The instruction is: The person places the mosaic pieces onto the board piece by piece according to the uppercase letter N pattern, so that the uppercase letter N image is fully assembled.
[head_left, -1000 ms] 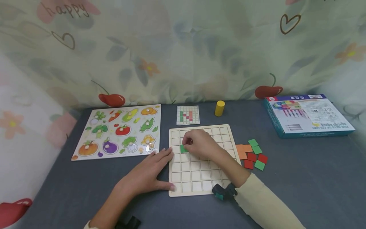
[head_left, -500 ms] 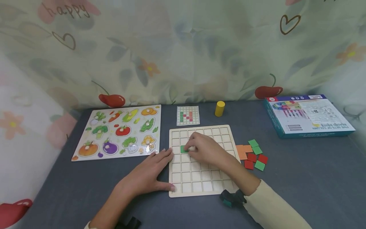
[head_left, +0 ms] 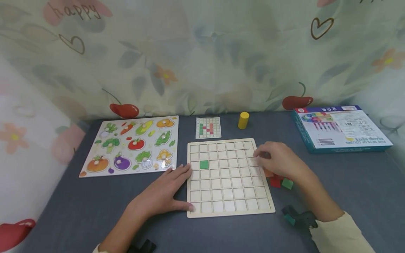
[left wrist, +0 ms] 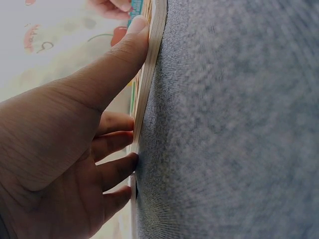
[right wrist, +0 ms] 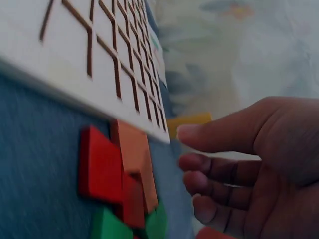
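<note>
A wooden grid board (head_left: 221, 182) lies on the dark table, with one green tile (head_left: 204, 164) in a cell near its upper left. My left hand (head_left: 161, 193) rests at the board's left edge, thumb on its lower left corner and fingers spread. Over the loose tiles at the board's right hovers my right hand (head_left: 281, 160), fingers loosely bent with nothing between them. In the right wrist view, red tiles (right wrist: 102, 167), orange tiles (right wrist: 133, 149) and green tiles (right wrist: 109, 226) lie below that hand (right wrist: 279, 159). The head view shows some tiles hidden under it.
A vegetable puzzle board (head_left: 133, 146) lies at the left. Behind the grid board are a small pattern card (head_left: 207, 128) and a yellow cylinder (head_left: 243, 120). A flat box (head_left: 345, 128) lies at the back right, against the patterned cloth backdrop (head_left: 202, 59).
My right hand has let go of the green tile and moved right, off the grid board to the loose tiles. The left hand has stayed in place.
</note>
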